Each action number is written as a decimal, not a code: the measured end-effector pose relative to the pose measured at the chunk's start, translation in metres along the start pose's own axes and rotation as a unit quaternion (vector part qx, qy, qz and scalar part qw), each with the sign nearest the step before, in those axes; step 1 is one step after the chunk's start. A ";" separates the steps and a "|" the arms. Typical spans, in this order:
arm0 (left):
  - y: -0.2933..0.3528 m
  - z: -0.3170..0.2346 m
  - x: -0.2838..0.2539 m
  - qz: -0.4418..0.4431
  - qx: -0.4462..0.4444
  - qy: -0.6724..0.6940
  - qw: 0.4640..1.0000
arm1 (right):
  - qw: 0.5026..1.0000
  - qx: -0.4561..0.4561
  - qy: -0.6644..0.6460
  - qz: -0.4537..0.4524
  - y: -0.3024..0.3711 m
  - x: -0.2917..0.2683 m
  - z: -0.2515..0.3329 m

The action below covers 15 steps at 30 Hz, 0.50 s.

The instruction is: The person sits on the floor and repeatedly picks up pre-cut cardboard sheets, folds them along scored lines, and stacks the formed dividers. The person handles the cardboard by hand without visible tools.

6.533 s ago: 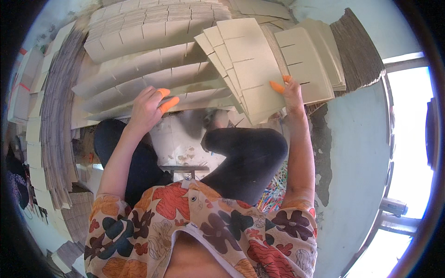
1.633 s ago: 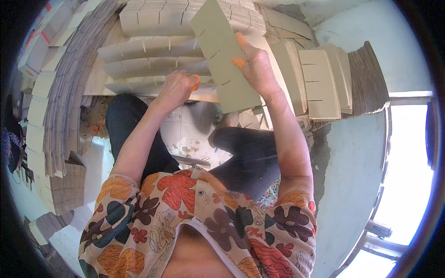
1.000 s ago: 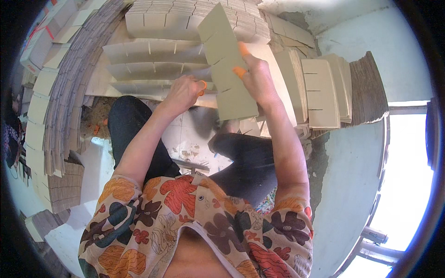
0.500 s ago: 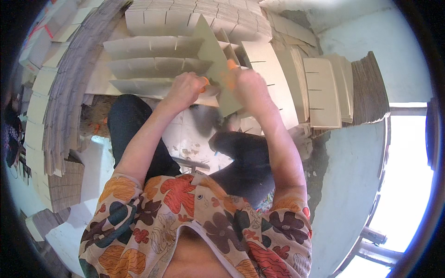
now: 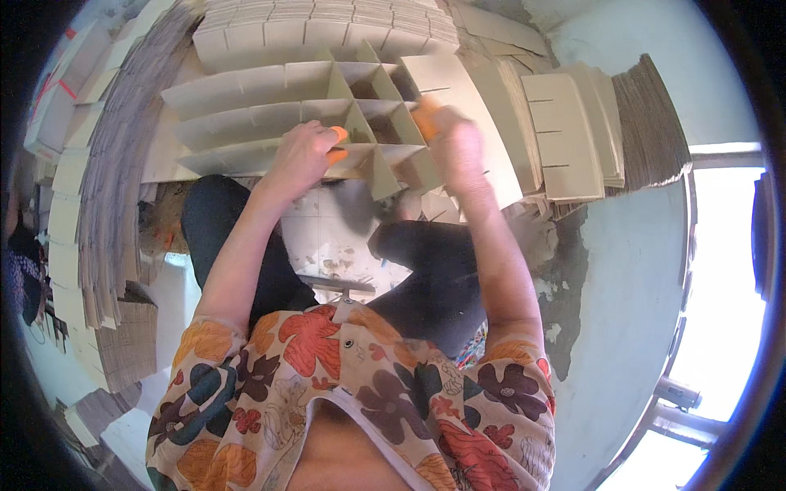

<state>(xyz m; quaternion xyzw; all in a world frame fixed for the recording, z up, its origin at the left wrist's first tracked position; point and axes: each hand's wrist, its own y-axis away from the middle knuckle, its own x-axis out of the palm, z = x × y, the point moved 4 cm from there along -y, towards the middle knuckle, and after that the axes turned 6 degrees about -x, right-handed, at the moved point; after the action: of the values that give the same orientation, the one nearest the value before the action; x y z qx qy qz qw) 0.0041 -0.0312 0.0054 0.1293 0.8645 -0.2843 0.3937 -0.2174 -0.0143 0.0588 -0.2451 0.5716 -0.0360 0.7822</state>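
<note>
– Both hands are reaching over a pale beige grid of upright, slotted cardboard strips (image 5: 354, 114), aren't they? What is each one doing?

– Left hand (image 5: 301, 157), wearing orange finger covers (image 5: 336, 155) on thumb and forefinger, is resting at the top edge of the nearest long beige strip (image 5: 237, 157). I can't tell whether it is pinching that edge.

– And the right hand (image 5: 458, 147)?

– Blurring. Its orange-covered fingertips are pointing at the right end of the grid, and I can't tell whether they are holding anything there.

– Where is the grid standing?

– Straight ahead, just beyond the knees of the dark trousers (image 5: 426, 258). Three long strips are running sideways, and shorter beige crosswise strips (image 5: 381, 182) are crossing them toward the right, forming open square cells.

– What is surrounding it?

– Behind, a long beige row of slotted cardboard (image 5: 319, 33) is lying packed tight. On the left, a tall grey-brown cardboard stack (image 5: 123, 155) is rising. Beyond the right hand, beige slotted cardboard sheets (image 5: 561, 135) are leaning beside a darker brown stack (image 5: 651, 123).
</note>
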 end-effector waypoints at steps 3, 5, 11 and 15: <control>0.005 -0.012 -0.023 -0.035 0.008 0.011 0.999 | 0.973 0.115 0.182 -0.079 0.007 -0.037 -0.060; 0.007 -0.015 -0.031 -0.054 0.007 0.001 0.999 | 0.964 0.153 0.217 -0.019 0.027 -0.039 -0.109; 0.012 0.000 -0.035 -0.052 -0.013 -0.028 0.998 | 0.916 0.344 -0.180 0.104 0.061 -0.024 -0.181; 0.016 0.002 -0.038 -0.062 -0.026 -0.035 0.997 | 0.890 0.373 -0.238 0.109 0.054 -0.028 -0.162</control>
<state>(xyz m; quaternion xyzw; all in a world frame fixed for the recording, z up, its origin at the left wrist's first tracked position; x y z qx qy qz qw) 0.0375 -0.0194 0.0263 0.0557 0.8637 -0.2901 0.4083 -0.3869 -0.0134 0.0239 0.1267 0.3360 -0.1019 0.9277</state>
